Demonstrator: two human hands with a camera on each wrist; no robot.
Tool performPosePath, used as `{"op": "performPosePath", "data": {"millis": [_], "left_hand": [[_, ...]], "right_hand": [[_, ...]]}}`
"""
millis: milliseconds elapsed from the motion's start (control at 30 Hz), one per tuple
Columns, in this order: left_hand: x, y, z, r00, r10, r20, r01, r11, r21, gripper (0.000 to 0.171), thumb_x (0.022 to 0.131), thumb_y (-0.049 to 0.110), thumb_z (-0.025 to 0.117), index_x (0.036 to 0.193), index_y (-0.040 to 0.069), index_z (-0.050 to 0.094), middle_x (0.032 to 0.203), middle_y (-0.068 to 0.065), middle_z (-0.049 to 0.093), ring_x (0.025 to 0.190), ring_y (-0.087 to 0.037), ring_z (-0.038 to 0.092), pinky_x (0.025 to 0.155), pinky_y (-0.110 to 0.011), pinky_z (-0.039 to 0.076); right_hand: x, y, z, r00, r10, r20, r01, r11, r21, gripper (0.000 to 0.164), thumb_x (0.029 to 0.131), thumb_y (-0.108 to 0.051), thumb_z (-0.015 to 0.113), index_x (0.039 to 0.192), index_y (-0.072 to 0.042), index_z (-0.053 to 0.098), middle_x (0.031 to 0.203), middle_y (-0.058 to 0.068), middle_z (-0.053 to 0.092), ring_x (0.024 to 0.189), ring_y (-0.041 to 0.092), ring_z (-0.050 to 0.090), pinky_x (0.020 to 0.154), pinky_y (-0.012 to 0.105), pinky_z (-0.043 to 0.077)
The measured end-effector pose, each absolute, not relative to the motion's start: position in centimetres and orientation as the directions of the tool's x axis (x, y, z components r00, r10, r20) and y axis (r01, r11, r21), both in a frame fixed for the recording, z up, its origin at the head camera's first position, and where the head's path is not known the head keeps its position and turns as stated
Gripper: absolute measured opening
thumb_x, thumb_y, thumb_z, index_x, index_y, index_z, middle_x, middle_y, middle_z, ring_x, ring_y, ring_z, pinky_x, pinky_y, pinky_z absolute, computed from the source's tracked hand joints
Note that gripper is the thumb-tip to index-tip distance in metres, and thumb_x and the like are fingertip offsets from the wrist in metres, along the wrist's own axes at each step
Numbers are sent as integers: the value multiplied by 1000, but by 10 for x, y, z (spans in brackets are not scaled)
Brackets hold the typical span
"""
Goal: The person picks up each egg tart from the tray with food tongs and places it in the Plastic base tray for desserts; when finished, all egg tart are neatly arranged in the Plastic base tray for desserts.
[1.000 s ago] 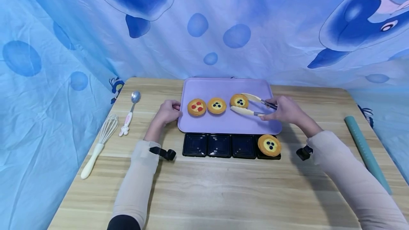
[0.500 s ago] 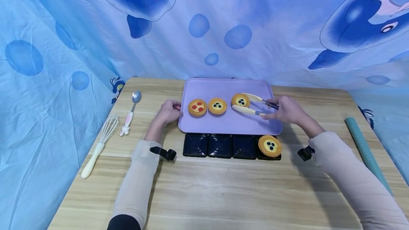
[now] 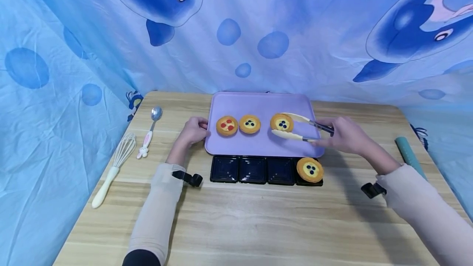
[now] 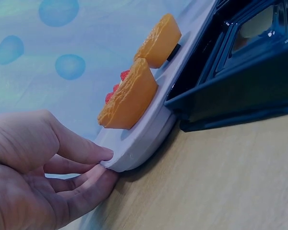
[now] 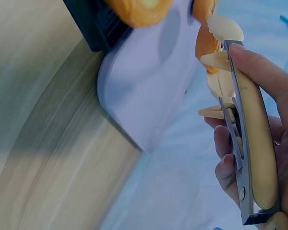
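My right hand [image 3: 341,134] grips cream-tipped tongs [image 5: 254,139], thumb on one arm and fingers on the other. The tongs' tips lie on either side of a blueberry tart [image 3: 282,122] over the right part of the purple tray [image 3: 240,146]. At the tray's left edge, my left hand [image 3: 195,129] pinches the rim between thumb and fingers, as the left wrist view shows. A strawberry-topped tart [image 3: 227,126] and another blueberry tart [image 3: 249,124] sit on the tray's left half.
A black four-part container [image 3: 253,170] stands along the tray's near edge, a blueberry tart [image 3: 310,170] in its right compartment. To the left lie a whisk [image 3: 112,171] and a rabbit-handled spoon [image 3: 147,138]; a teal rolling pin [image 3: 409,155] lies at right.
My right hand and tongs have moved slightly right and nearer me, and the tart between the tips has moved with them. My left hand has stayed at the tray's edge.
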State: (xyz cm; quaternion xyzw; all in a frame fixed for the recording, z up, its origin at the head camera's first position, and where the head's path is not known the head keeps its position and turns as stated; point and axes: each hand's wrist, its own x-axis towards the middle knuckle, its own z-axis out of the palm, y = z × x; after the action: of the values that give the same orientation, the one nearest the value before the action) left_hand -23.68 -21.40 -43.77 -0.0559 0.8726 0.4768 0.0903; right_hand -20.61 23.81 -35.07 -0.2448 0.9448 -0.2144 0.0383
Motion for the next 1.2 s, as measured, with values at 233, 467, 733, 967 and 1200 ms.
{"op": "performPosePath", "data": {"millis": [233,467,733,967,1200], "left_hand": [[-238,-214,-439,-978,-18,-210,-185,549,815,46,81,-6,64,127,-10,57,106,-19,60,92,-27,58,76,-29,53],[-237,-214,-438,-980,-16,-196,-172,556,813,47,81,-7,64,127,-11,57,107,-20,61,93,-29,59,78,-30,53],[-236,-214,-439,-978,-8,-208,-178,549,817,47,82,-6,64,128,-10,56,109,-21,60,94,-29,59,77,-30,53],[-236,-214,-440,-980,-11,-197,-172,541,823,46,81,-6,64,126,-10,57,107,-20,60,93,-28,58,76,-29,52],[-236,-216,-441,-979,-12,-204,-180,523,833,46,81,-7,64,126,-11,57,107,-20,60,92,-28,59,75,-28,53]], "right_hand": [[-171,239,-340,-844,-533,58,-516,777,-361,69,75,-36,87,128,0,65,55,-10,32,44,4,22,42,24,26],[-142,242,-335,-834,-548,58,-530,769,-358,67,74,-34,88,128,-1,66,88,5,69,47,3,24,49,24,35],[-117,247,-340,-835,-550,5,-513,775,-370,71,74,-46,85,130,-7,65,97,2,70,48,1,24,45,23,30],[-112,247,-352,-806,-592,12,-547,736,-398,64,76,-39,86,128,-6,67,119,12,69,54,1,35,57,26,41],[-115,244,-357,-764,-645,26,-617,717,-323,64,74,-36,87,124,-2,68,112,9,72,65,2,53,63,30,49]]}}
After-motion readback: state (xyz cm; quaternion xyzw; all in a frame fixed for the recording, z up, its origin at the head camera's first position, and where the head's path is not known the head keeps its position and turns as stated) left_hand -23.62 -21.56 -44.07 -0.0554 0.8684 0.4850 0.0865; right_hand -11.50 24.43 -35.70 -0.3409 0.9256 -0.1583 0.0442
